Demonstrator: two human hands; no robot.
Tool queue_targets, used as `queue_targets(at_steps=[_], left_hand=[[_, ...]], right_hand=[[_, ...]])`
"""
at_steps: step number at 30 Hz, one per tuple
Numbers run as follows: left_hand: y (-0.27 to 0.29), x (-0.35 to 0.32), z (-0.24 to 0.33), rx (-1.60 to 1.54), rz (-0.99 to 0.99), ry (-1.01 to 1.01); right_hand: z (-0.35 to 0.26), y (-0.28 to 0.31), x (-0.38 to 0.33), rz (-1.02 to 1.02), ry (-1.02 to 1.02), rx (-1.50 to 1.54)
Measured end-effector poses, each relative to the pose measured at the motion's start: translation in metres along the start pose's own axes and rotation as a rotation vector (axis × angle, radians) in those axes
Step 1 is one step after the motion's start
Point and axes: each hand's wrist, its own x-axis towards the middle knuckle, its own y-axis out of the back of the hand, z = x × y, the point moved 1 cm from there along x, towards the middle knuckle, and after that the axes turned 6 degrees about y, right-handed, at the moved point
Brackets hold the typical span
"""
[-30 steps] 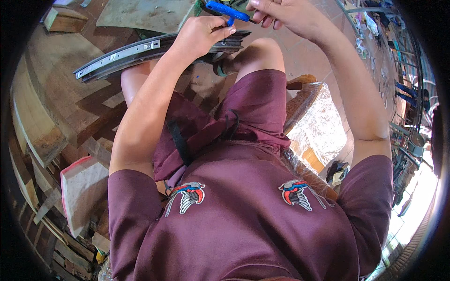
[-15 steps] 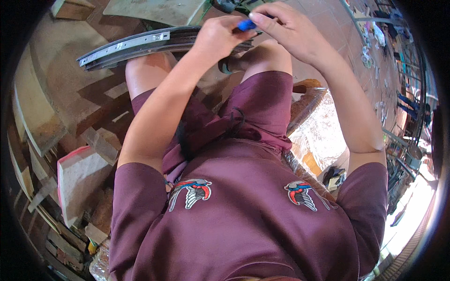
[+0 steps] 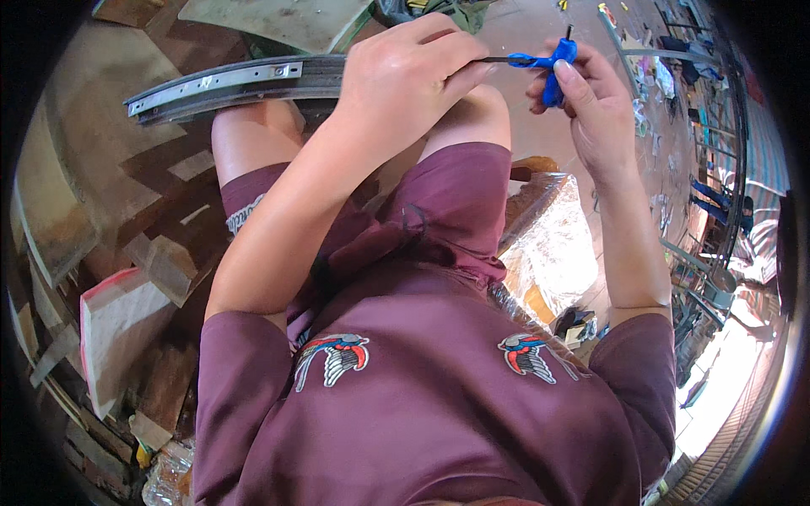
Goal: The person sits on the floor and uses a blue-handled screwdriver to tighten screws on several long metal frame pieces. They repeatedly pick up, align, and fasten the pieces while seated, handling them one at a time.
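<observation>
In the head view, the dark curved rail [image 3: 325,69] crosses over my left knee [image 3: 253,118], a silvery strip [image 3: 219,84] with small holes running along it. Its right end is lost behind my left hand [image 3: 413,72], so I cannot tell how far it reaches there.

The blue-handled tool [image 3: 557,63] is up off to the right of the rail, clear of its visible part. I have both hands on it: my left thumb and fingers are pinched together on its thin dark shaft, and my right hand [image 3: 591,97] is clamped on the blue handle, thumb against fingertips — a short dark stub pokes out above that grip.

Beyond the rail lies a pale sheet [image 3: 278,21]. On my side of the rail, to the left, a whitish slab [image 3: 122,329] with a pink edge leans among pieces of wood [image 3: 173,270]; right of the rail and nearer me sits something wrapped in clear plastic [image 3: 561,244] — shiny with glare.
</observation>
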Motion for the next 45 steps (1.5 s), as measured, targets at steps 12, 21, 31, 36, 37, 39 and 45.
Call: queue_targets(at_steps=[12, 21, 31, 36, 37, 39, 45], left_hand=[[0.025, 0.002, 0.021, -0.174, -0.126, 0.140], [0.032, -0.001, 0.037, -0.272, -0.295, 0.372], [0.014, -0.016, -0.013, -0.101, -0.201, 0.245], [0.016, -0.040, -0.066, -0.019, -0.131, 0.552], [0.017, -0.043, -0.071, -0.014, -0.114, 0.605], [0.019, -0.048, -0.076, -0.005, -0.112, 0.629], [0.013, -0.056, -0.085, -0.065, -0.109, 0.653]], right_hand=[[-0.010, -0.016, -0.005, -0.077, 0.084, 0.144], [-0.014, -0.025, -0.008, -0.102, 0.312, -0.424], [0.014, -0.017, 0.007, -0.052, 0.082, -0.395], [0.042, -0.021, 0.018, -0.033, 0.015, -0.522], [0.050, -0.023, 0.019, -0.050, 0.021, -0.545], [0.062, -0.027, 0.023, -0.087, 0.031, -0.592], [0.036, -0.034, 0.023, -0.076, 0.054, -0.722]])
